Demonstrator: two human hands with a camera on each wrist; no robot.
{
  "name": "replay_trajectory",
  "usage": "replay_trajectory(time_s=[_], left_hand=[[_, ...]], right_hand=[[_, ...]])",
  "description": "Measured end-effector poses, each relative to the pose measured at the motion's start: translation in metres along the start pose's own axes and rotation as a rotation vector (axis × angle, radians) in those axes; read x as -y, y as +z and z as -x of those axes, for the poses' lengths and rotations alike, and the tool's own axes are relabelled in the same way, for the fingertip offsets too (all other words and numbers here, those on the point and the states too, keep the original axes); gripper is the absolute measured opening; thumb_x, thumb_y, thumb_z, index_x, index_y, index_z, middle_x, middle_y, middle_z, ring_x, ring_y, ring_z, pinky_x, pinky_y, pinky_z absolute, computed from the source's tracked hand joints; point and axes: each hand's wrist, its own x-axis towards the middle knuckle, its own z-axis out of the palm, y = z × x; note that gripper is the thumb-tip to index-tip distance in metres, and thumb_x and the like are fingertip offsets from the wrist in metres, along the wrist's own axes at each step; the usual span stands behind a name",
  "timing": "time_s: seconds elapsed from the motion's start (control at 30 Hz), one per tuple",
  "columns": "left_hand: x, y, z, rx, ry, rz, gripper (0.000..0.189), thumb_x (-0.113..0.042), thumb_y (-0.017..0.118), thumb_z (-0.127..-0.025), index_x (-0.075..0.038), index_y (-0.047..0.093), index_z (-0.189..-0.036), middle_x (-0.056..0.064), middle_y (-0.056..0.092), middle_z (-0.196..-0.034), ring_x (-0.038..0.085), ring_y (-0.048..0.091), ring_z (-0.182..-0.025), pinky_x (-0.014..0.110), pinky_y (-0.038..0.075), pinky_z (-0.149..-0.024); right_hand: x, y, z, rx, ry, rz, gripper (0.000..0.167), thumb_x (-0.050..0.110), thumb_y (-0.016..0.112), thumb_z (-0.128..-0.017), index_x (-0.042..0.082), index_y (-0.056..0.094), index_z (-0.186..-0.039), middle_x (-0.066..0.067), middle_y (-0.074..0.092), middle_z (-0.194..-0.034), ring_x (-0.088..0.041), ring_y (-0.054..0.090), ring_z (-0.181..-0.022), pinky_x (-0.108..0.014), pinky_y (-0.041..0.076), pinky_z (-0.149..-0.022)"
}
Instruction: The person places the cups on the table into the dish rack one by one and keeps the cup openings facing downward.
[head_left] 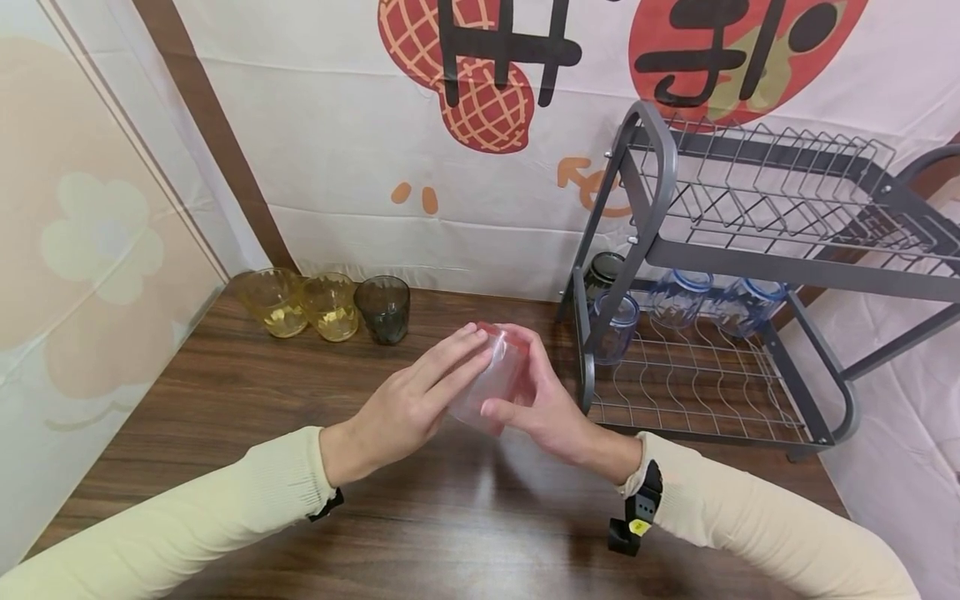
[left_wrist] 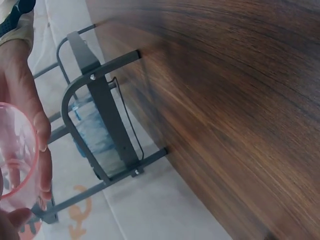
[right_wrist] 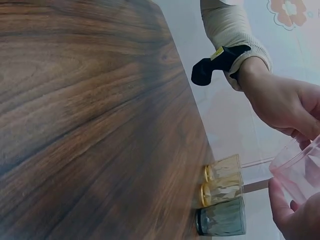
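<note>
From where I stand, both hands are together on a single pink-tinted clear cup, held tilted above the worktop at the centre of the frame. The left hand lays its fingers along one side; the right hand grips the opposite side, thumb nearest the wearer. The left thumb's hold is hidden in the forward view. In the left wrist view the cup's round rim shows plainly. Assessment of handling: the cup appears thin-walled and rigid, probably light; whether it is glass or plastic I cannot determine, so it should be treated as breakable. The smooth wall is likely to slip, more so if damp. Recommended hold: thumb and fingers on opposite sides of the body, without squeezing the rim. Also noted: two yellow glasses and a dark glass, in a row at left of centre, and a grey two-tier rack at right, its lower tier bearing blue-tinted glasses and a dark vessel.
</note>
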Motion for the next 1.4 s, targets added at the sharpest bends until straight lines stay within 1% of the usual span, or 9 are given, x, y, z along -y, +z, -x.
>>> replay_trajectory(time_s=[0.27,0.5,0.6,0.8,1.0,1.1,1.23,1.33,1.4], left_hand=[[0.000,-0.004,0.003,0.096,0.025,0.029,0.061,0.018,0.059,-0.083,0.004,0.052,-0.143,0.024,0.046,-0.147,0.041,0.043,-0.141,0.043,0.043,-0.114],[0.002,-0.001,0.007,0.087,0.072,0.067,0.059,0.015,0.062,-0.085,0.001,0.054,-0.142,0.024,0.047,-0.147,0.041,0.043,-0.140,0.044,0.043,-0.114],[0.003,-0.002,0.007,0.100,0.090,0.074,0.060,0.014,0.065,-0.084,0.001,0.054,-0.142,0.024,0.047,-0.147,0.041,0.043,-0.140,0.045,0.042,-0.115],[0.005,-0.002,0.007,0.089,0.135,0.047,0.065,0.010,0.073,-0.080,0.000,0.054,-0.141,0.025,0.048,-0.145,0.041,0.045,-0.139,0.045,0.041,-0.116],[0.007,-0.005,0.008,0.114,0.154,0.039,0.071,0.007,0.080,-0.076,-0.002,0.055,-0.142,0.025,0.048,-0.147,0.041,0.045,-0.139,0.045,0.040,-0.116],[0.008,-0.006,0.008,0.122,0.166,0.041,0.072,-0.001,0.085,-0.076,-0.003,0.056,-0.142,0.025,0.047,-0.147,0.040,0.045,-0.139,0.044,0.040,-0.117],[0.009,-0.006,0.007,0.106,0.186,0.049,0.071,-0.022,0.088,-0.080,-0.003,0.057,-0.141,0.025,0.048,-0.147,0.039,0.047,-0.137,0.043,0.041,-0.116],[0.009,-0.007,0.006,0.085,0.197,0.064,0.067,-0.037,0.081,-0.086,-0.003,0.058,-0.139,0.026,0.048,-0.147,0.039,0.049,-0.135,0.044,0.043,-0.115],[0.010,-0.007,0.006,0.074,0.201,0.070,0.062,-0.042,0.072,-0.093,-0.002,0.059,-0.138,0.027,0.049,-0.146,0.039,0.050,-0.134,0.045,0.043,-0.114]], right_hand=[[-0.001,-0.008,0.003,0.059,-0.019,0.024,0.091,0.026,0.086,-0.084,0.007,0.025,-0.149,-0.016,0.047,-0.143,-0.023,0.056,-0.120,-0.035,0.057,-0.093],[0.002,-0.014,0.006,0.099,-0.082,0.102,0.087,0.016,0.086,-0.084,0.006,0.028,-0.148,-0.017,0.048,-0.144,-0.024,0.057,-0.122,-0.039,0.059,-0.093],[0.005,-0.017,0.007,0.118,-0.111,0.150,0.087,0.011,0.085,-0.083,0.006,0.028,-0.148,-0.016,0.047,-0.146,-0.025,0.056,-0.124,-0.040,0.059,-0.093],[0.007,-0.020,0.007,0.147,-0.141,0.202,0.090,-0.001,0.085,-0.079,0.006,0.028,-0.148,-0.015,0.043,-0.147,-0.027,0.058,-0.122,-0.042,0.060,-0.089],[0.010,-0.021,0.006,0.160,-0.165,0.257,0.096,-0.011,0.085,-0.073,0.005,0.027,-0.148,-0.013,0.037,-0.151,-0.029,0.057,-0.123,-0.043,0.060,-0.092],[0.011,-0.023,0.007,0.163,-0.184,0.289,0.097,-0.012,0.086,-0.071,0.004,0.028,-0.147,-0.013,0.034,-0.153,-0.029,0.057,-0.124,-0.043,0.059,-0.092],[0.011,-0.025,0.006,0.167,-0.217,0.331,0.098,-0.012,0.088,-0.069,0.002,0.029,-0.146,-0.014,0.033,-0.154,-0.030,0.054,-0.127,-0.042,0.059,-0.093],[0.010,-0.027,0.006,0.167,-0.243,0.366,0.097,-0.009,0.089,-0.068,0.001,0.031,-0.145,-0.015,0.033,-0.154,-0.029,0.052,-0.129,-0.040,0.059,-0.092],[0.009,-0.027,0.006,0.165,-0.255,0.388,0.095,-0.007,0.090,-0.068,0.000,0.033,-0.144,-0.016,0.033,-0.154,-0.029,0.053,-0.128,-0.039,0.060,-0.088]])
